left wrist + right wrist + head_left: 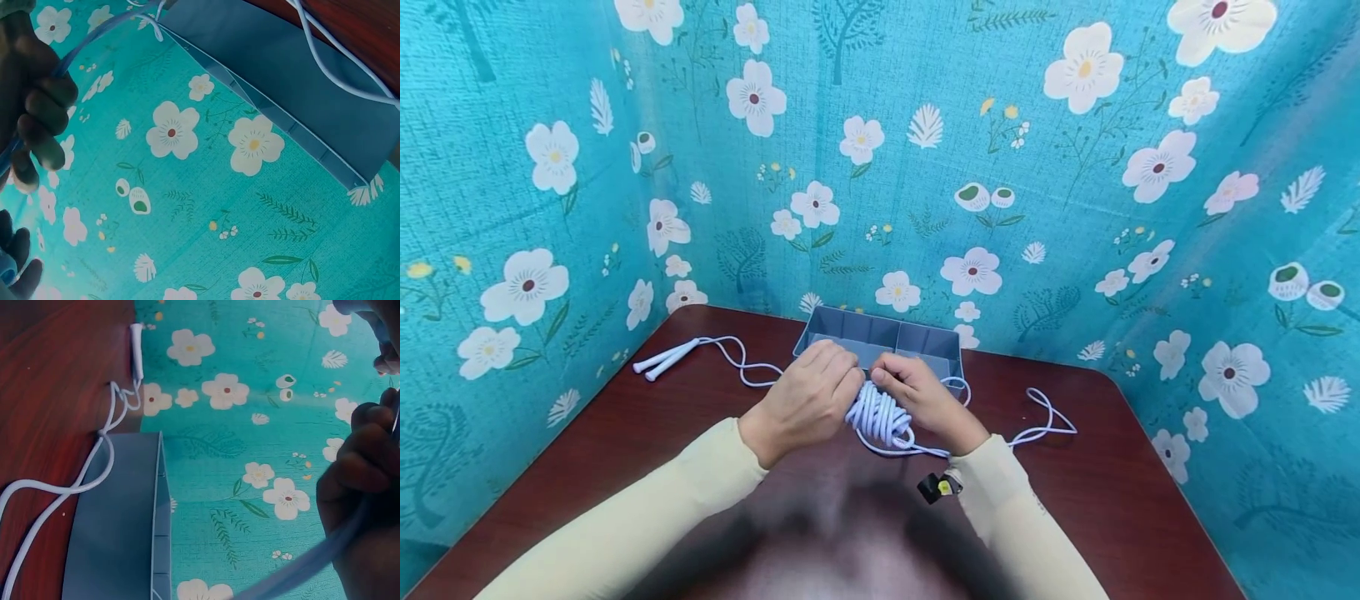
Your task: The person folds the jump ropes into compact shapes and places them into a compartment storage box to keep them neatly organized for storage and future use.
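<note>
A pale lavender skipping rope is wound into a thick bundle (880, 414) between both hands above the table. My left hand (816, 392) grips the bundle at its upper left, fingers curled over it. My right hand (917, 400) holds the rope at the bundle's upper right side, thumb on top and fingers curled. From the hands, loose rope (1037, 429) trails out to the right over the table. Another length runs left to two white handles (666, 360) lying side by side. In the right wrist view, a blurred strand (300, 569) leads out from the curled fingers.
Behind the hands stands a grey-blue divided tray (925, 336) at the table's back edge. Rope passes in front of it and at its right corner. A flowered teal cloth (865, 208) hangs around the dark red table (1120, 492).
</note>
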The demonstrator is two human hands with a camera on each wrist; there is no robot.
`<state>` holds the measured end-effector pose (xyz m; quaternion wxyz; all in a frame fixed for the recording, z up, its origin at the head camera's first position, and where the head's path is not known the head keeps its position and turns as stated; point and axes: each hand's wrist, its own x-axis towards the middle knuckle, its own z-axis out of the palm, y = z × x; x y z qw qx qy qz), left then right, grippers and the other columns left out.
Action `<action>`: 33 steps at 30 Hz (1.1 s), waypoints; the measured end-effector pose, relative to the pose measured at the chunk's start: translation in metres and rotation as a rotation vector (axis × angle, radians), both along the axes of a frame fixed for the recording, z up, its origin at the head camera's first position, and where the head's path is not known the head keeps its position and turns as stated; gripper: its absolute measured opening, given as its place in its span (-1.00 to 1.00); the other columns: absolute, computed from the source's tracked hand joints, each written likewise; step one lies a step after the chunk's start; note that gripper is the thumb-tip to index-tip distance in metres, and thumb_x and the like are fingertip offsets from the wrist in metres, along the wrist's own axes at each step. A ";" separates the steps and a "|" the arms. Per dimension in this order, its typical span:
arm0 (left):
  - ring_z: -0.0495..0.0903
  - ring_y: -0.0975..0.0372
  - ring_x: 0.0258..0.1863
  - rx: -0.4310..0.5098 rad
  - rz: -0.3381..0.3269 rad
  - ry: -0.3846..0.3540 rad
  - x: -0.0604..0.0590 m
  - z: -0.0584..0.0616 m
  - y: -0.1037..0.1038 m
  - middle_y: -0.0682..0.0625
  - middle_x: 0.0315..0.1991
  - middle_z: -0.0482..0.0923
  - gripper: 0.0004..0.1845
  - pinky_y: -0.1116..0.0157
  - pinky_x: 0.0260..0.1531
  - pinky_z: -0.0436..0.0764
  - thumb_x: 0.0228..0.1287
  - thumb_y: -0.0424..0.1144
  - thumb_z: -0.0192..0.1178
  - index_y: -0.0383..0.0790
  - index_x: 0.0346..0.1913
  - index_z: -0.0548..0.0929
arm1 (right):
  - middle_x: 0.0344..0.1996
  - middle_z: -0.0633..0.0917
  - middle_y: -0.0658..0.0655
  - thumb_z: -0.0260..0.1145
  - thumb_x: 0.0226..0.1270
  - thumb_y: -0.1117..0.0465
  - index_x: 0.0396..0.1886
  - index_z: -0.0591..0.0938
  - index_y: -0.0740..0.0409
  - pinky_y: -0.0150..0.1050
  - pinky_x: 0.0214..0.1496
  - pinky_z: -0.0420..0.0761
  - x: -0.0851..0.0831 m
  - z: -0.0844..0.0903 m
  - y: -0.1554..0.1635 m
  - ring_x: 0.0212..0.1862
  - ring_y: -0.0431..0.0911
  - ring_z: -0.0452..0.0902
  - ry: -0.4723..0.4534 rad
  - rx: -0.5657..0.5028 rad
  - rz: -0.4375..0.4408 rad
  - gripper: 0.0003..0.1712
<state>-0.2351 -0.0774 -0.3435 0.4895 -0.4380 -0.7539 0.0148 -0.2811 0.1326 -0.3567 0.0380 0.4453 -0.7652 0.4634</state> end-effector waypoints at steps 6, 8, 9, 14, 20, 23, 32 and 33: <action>0.38 0.12 -0.53 0.088 0.081 -0.061 0.000 0.008 -0.002 -0.09 -0.53 0.34 -0.88 0.23 -0.49 0.49 0.22 -0.35 -0.07 -0.32 -0.40 0.44 | -0.59 0.52 -0.03 0.13 0.35 0.47 -0.43 0.59 0.20 -0.29 -0.45 0.44 0.007 -0.006 -0.009 -0.49 -0.20 0.40 0.161 -0.075 -0.094 -0.81; 0.34 0.15 -0.57 0.129 0.134 -0.079 0.000 0.012 -0.003 -0.07 -0.55 0.31 -0.90 0.27 -0.58 0.45 0.19 -0.34 0.03 -0.33 -0.40 0.43 | -0.58 0.52 -0.04 0.12 0.35 0.43 -0.45 0.57 0.19 -0.29 -0.44 0.44 0.011 -0.007 -0.014 -0.49 -0.21 0.40 0.194 -0.087 -0.148 -0.81; 0.32 0.17 -0.59 0.145 0.162 -0.085 0.000 0.015 -0.003 -0.07 -0.55 0.30 -0.88 0.28 -0.61 0.43 0.18 -0.32 0.08 -0.34 -0.39 0.42 | -0.58 0.52 -0.05 0.11 0.37 0.41 -0.45 0.56 0.18 -0.29 -0.43 0.45 0.014 -0.007 -0.017 -0.49 -0.22 0.40 0.207 -0.083 -0.170 -0.81; 0.25 0.18 -0.58 0.194 0.277 -0.084 -0.005 0.024 -0.005 -0.10 -0.54 0.27 -0.83 0.31 -0.65 0.40 0.23 -0.33 0.16 -0.39 -0.35 0.42 | -0.64 0.45 -0.08 0.04 0.51 0.29 -0.46 0.49 0.12 -0.31 -0.52 0.40 0.032 -0.004 -0.035 -0.58 -0.25 0.34 0.209 -0.033 -0.230 -0.73; 0.32 0.10 -0.52 0.227 0.319 -0.077 -0.020 0.022 -0.009 -0.17 -0.48 0.32 -0.94 0.26 -0.62 0.52 0.32 -0.45 0.01 -0.42 -0.30 0.43 | -0.63 0.41 -0.10 0.11 0.48 0.20 -0.11 0.56 0.13 -0.31 -0.54 0.39 0.052 0.003 -0.053 -0.60 -0.24 0.30 0.024 0.050 -0.309 -0.85; 0.35 0.07 -0.51 0.216 0.344 -0.074 -0.027 0.015 -0.011 -0.19 -0.47 0.33 -0.94 0.25 -0.59 0.53 0.32 -0.46 0.03 -0.44 -0.28 0.42 | -0.59 0.46 -0.08 0.13 0.48 0.17 0.00 0.53 0.12 -0.30 -0.51 0.42 0.062 0.001 -0.062 -0.58 -0.22 0.33 -0.095 0.106 -0.312 -0.80; 0.40 0.05 -0.52 0.180 0.433 -0.030 -0.047 -0.003 -0.013 -0.25 -0.41 0.46 -0.82 0.26 -0.57 0.52 0.22 -0.39 0.21 -0.47 -0.21 0.49 | -0.65 0.43 -0.03 0.23 0.41 0.05 -0.20 0.52 0.17 -0.25 -0.45 0.52 0.091 0.004 -0.068 -0.53 -0.12 0.52 0.248 0.445 -0.501 -0.74; 0.41 0.05 -0.51 0.174 0.439 -0.026 -0.048 -0.005 -0.012 -0.25 -0.41 0.47 -0.81 0.25 -0.56 0.51 0.22 -0.38 0.20 -0.47 -0.21 0.49 | -0.66 0.44 -0.04 0.25 0.39 0.06 -0.23 0.53 0.17 -0.25 -0.47 0.53 0.093 0.008 -0.067 -0.54 -0.12 0.53 0.309 0.446 -0.520 -0.75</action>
